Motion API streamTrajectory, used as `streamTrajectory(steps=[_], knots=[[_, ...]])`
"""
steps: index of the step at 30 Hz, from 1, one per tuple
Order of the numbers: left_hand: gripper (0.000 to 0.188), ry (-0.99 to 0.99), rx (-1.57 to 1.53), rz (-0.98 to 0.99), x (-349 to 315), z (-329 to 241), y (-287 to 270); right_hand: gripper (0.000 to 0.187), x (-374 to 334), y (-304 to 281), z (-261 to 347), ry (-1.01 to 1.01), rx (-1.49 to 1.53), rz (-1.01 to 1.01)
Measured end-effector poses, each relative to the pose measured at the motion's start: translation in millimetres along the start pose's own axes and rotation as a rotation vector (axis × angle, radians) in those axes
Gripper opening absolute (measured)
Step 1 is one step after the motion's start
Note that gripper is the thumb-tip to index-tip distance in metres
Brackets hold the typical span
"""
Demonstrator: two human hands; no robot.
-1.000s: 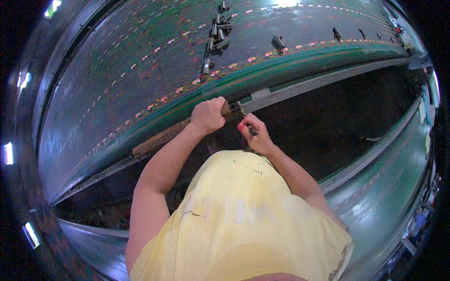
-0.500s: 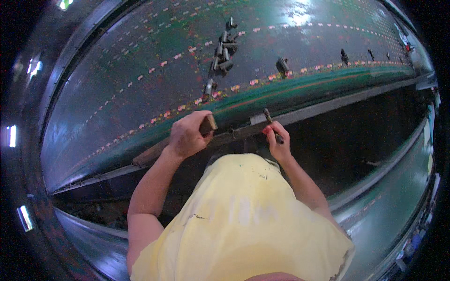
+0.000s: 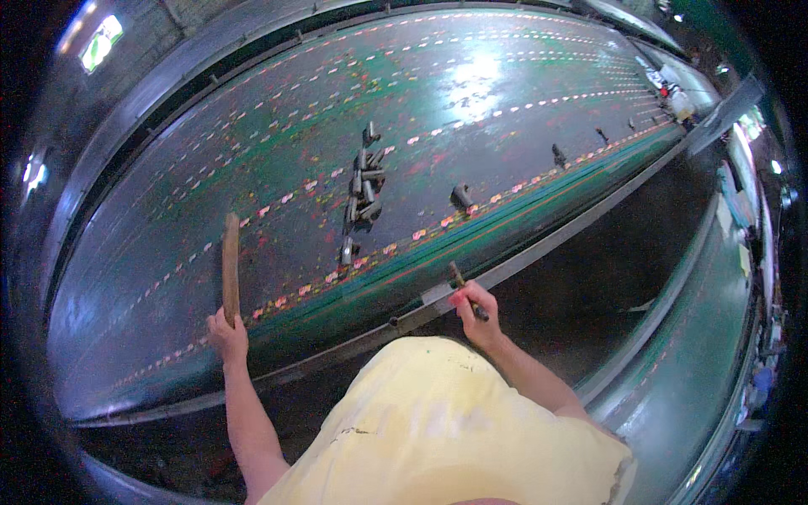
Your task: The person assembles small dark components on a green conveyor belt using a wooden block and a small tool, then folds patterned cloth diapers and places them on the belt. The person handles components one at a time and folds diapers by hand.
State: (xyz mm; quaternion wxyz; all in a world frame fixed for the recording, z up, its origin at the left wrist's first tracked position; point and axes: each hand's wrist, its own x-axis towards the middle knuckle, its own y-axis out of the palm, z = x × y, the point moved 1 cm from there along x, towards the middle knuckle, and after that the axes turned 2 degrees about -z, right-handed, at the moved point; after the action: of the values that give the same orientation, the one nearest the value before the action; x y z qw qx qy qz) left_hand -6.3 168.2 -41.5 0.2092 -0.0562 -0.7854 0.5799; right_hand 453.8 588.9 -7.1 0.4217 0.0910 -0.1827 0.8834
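Note:
My left hand [image 3: 227, 337] grips the lower end of a flat wooden bar [image 3: 231, 261], which stretches away over the near edge of a long dark table [image 3: 286, 223] with a green tint. My right hand [image 3: 478, 313] is closed round a short, thin stick-like tool [image 3: 457, 274], dark at its lower end; its exact kind does not show. This hand stays just off the table's near rail [image 3: 539, 246]. Rows of small pink and white flower-like marks [image 3: 305, 290] run along the tabletop, with red and yellow specks between them.
Several dark metal blocks [image 3: 364, 187] lie in a line across the tabletop. A single block [image 3: 462, 197] sits nearer the edge, right of them, with smaller ones farther along. Behind me on the right runs another long green table [image 3: 673, 370]. A dark gap separates the two tables.
My left hand has swung left and outward, and the wooden bar now points away over the table. The view has shifted; my right hand still holds the stick-like tool.

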Motion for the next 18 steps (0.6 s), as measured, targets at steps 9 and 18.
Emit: streamTrajectory(steps=[9, 18], knots=[[0.064, -0.047, -0.009, 0.171, 13, -15, 11, 0.005, 4, 18, 22, 0.088, 0.031, 0.064], [0.091, -0.208, -0.19, 0.323, 15, -130, 9, 0.011, 33, 16, 55, -0.053, -0.026, 0.285]])
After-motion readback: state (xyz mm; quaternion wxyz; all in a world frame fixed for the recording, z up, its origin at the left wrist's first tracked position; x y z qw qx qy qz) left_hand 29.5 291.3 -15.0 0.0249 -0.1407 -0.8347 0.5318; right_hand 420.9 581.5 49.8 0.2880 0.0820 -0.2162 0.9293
